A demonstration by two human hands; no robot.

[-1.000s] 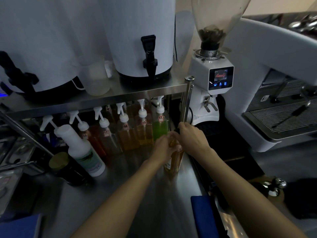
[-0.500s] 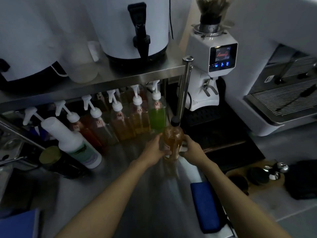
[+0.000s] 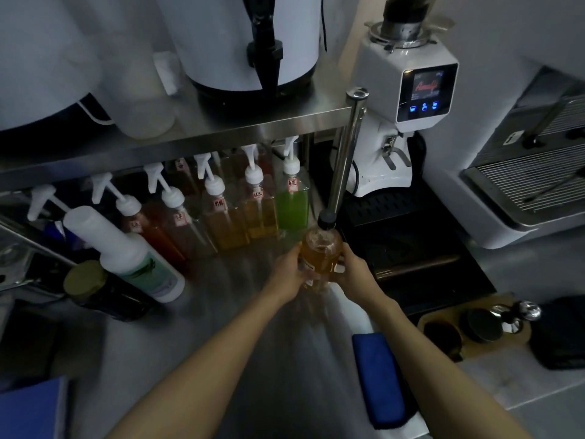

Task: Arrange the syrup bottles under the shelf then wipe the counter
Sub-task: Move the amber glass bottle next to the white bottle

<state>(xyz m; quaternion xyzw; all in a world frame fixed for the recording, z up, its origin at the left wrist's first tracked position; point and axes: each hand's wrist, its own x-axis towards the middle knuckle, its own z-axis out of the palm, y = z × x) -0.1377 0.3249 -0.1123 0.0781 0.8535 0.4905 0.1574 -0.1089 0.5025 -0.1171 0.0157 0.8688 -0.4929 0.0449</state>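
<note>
Row of pump bottles point(image 3: 234, 213) fills the space under the shelf point(image 3: 221, 134); green bottle point(image 3: 292, 201) ends it, just beside the shelf post point(image 3: 343, 153). Only a narrow gap there. Open counter point(image 3: 240, 312) in front. White bottle point(image 3: 126, 253) and dark jar point(image 3: 95, 293) block left; blue cloth point(image 3: 378, 378) lies right.

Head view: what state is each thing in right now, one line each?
Amber bottle: upright, black cap on, held in front of the shelf.
Left hand: gripping the bottle's side.
Right hand: gripping the opposite side.
Green syrup bottle: under the shelf, pump fitted.
White squeeze bottle: standing outside the shelf, capped.
Grinder screen: lit.
Blue cloth: lying folded, untouched.
</note>
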